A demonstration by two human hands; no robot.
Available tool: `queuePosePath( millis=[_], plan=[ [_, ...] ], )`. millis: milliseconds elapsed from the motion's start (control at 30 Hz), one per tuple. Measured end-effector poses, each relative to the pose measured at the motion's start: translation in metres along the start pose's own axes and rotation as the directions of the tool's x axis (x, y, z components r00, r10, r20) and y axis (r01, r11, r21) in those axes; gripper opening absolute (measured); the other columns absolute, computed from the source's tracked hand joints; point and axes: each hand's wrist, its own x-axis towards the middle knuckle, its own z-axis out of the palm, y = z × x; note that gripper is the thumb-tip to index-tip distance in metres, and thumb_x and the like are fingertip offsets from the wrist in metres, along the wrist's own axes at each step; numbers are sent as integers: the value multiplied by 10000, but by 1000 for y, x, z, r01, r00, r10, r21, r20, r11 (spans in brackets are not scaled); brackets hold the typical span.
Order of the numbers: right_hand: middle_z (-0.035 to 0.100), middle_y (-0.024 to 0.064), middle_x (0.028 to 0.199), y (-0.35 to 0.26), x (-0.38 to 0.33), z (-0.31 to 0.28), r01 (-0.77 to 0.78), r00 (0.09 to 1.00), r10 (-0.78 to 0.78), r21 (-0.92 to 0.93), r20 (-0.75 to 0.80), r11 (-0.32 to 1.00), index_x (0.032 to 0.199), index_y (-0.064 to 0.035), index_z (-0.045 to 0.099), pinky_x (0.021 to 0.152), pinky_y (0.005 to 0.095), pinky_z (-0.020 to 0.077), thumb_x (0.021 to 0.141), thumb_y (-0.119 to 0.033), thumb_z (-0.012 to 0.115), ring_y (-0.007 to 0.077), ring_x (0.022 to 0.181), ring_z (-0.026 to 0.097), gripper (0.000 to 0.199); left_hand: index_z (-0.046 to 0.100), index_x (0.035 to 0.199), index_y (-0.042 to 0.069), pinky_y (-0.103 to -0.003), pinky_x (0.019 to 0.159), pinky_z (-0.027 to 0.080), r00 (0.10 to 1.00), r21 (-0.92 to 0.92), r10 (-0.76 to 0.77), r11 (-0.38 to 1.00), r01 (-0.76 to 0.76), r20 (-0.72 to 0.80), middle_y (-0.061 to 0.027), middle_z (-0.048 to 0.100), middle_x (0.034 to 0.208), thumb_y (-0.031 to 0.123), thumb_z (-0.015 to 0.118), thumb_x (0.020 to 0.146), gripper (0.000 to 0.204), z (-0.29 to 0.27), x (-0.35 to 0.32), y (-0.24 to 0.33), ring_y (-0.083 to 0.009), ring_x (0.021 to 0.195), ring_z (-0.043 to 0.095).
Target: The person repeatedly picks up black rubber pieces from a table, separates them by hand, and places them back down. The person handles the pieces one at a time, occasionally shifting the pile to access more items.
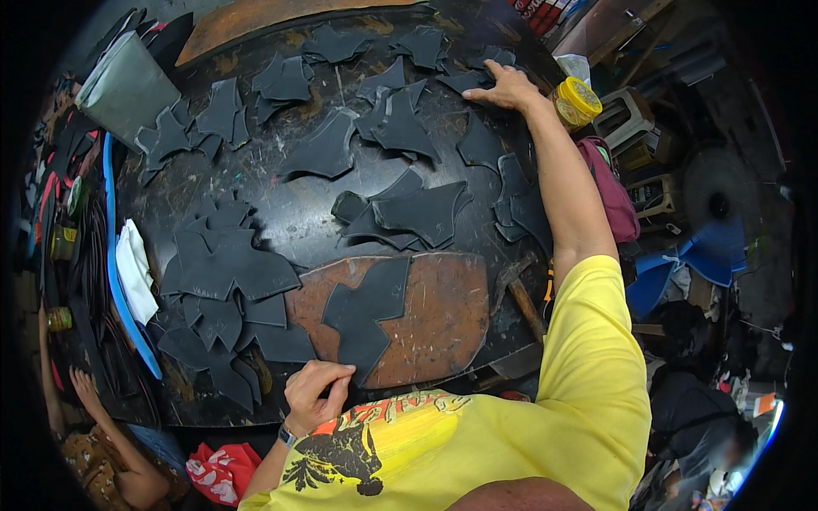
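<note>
A flat black cut piece point(366, 311) with a notched outline lies across a reddish-brown board point(447, 319) at the table's near edge. My left hand point(313, 396) is closed beside its lower end, fingers curled and a fingertip at the piece's edge; whatever they hold is hidden. At the far right, my outstretched right hand point(509, 88) has its fingers apart over a small black piece point(464, 81). Close by lies a stack of similar pieces point(421, 47). Larger black pieces point(226, 264) overlap in a pile left of the board.
Several more black stacks, such as this one point(409, 209), cover the dark table point(264, 200). A hammer point(521, 302) lies right of the board. A yellow-lidded jar point(578, 102) stands by my right forearm. A white cloth point(136, 272) is at the left; another person's hand point(85, 392) shows lower left.
</note>
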Motion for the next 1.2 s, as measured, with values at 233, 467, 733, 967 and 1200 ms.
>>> queuePosePath(
  millis=[233,467,733,967,1200],
  plan=[
    [318,292,1492,0,14,9,60,998,-60,28,-14,998,1524,-262,247,1107,466,353,734,-652,671,441,1333,402,978,705,895,9,-281,572,507,1000,-13,-29,1000,29,10,-103,694,792,-71,687,734,181,0,1,0,-194,646,655],
    [484,245,1397,-13,32,-14,93,983,-75,-100,168,991,1514,-246,287,1050,438,414,762,-484,656,363,1267,508,870,710,905,13,-280,572,508,999,-10,-46,999,46,24,-103,696,794,-65,690,742,182,1,1,-2,-191,655,658],
    [563,273,1279,-8,34,-27,149,959,-115,-117,258,982,1549,-274,89,1013,440,441,663,-193,720,401,1185,554,1091,709,906,13,-279,572,507,997,-11,-65,998,65,31,-96,697,801,-57,694,753,169,2,3,-3,-188,653,653],
    [546,283,1298,12,42,-18,167,980,-166,-1,108,986,1548,-233,103,1030,433,425,645,-193,743,398,1206,539,1108,708,914,14,-276,567,505,997,9,-70,998,70,40,-95,692,801,-57,693,756,174,1,4,-2,-178,644,650],
    [368,219,1493,-7,57,-14,68,990,-69,10,124,998,1541,-132,166,1141,442,309,650,-687,740,352,1387,363,1196,710,919,18,-268,558,500,998,4,-61,998,61,24,-96,691,803,-51,697,760,174,3,3,-4,-169,633,646]
  ],
)
